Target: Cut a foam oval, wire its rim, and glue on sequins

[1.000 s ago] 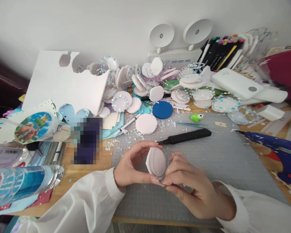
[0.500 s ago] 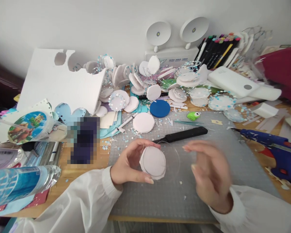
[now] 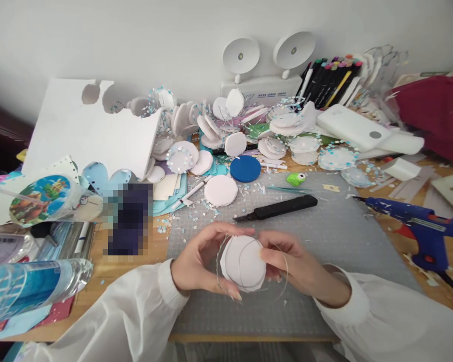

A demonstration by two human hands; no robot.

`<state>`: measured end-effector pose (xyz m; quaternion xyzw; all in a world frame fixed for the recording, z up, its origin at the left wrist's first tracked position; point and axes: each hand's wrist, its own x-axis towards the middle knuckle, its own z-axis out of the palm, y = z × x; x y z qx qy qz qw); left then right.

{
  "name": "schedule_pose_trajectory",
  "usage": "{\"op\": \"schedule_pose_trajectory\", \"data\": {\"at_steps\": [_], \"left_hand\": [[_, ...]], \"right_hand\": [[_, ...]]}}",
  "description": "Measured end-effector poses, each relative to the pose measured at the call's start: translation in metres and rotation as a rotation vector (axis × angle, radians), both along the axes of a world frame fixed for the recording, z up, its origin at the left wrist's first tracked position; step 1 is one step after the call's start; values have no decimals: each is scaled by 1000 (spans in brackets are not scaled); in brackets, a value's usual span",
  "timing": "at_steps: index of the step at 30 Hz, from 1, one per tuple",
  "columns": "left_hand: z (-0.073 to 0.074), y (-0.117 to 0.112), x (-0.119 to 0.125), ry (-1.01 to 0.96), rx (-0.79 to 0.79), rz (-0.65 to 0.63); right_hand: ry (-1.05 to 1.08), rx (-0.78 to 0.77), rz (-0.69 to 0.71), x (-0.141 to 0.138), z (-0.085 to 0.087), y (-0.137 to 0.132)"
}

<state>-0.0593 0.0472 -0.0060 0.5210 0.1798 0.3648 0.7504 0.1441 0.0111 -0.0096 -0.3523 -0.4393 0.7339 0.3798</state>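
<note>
In the head view, from where I stand, a white, round, rough-edged foam disc (image 3: 245, 261) is up between two bare hands, above a grey gridded cutting mat (image 3: 324, 241). The right hand (image 3: 290, 261) grips it firmly by its right edge, thumb pressed on the face and fingers behind. The left hand (image 3: 204, 261) makes a wide C about its left side; I can't tell whether those fingers pinch anything. Thin silvery wire (image 3: 216, 262) loops around the disc, with a strand near the left thumb.

Over to the left sit a plastic cup with a colourful picture lid and straw (image 3: 41, 198) and a clear bottle with blue label (image 3: 41, 281); their contents I can't make out. Black markers with coloured caps (image 3: 328, 83) stand bundled at the back, any holder hidden. A black utility knife (image 3: 283, 207) lies on the mat just beyond the hands.
</note>
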Motion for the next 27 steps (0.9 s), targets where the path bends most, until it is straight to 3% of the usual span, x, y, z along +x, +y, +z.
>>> {"op": "schedule_pose_trajectory", "data": {"at_steps": [4,9,15,18,21,23,25,27], "left_hand": [[-3,3,-2,65,143,30],[-2,10,-5,150,325,148],[-9,14,-4,259,316,188],[-2,13,-7,347,366,248],[11,-7,-2,441,593,277],[14,-33,14,415,829,139],[9,-62,38,413,1094,32],[0,-84,62,424,1338,18]], "right_hand": [[-86,34,4,4,-1,4],[-282,273,-276,12,7,17],[-657,545,-382,15,3,27],[-737,648,-463,14,-4,29],[-820,754,-508,12,-9,30],[-868,812,-488,8,-11,30],[-911,859,-461,4,-12,31],[-950,895,-447,2,-12,31]]}}
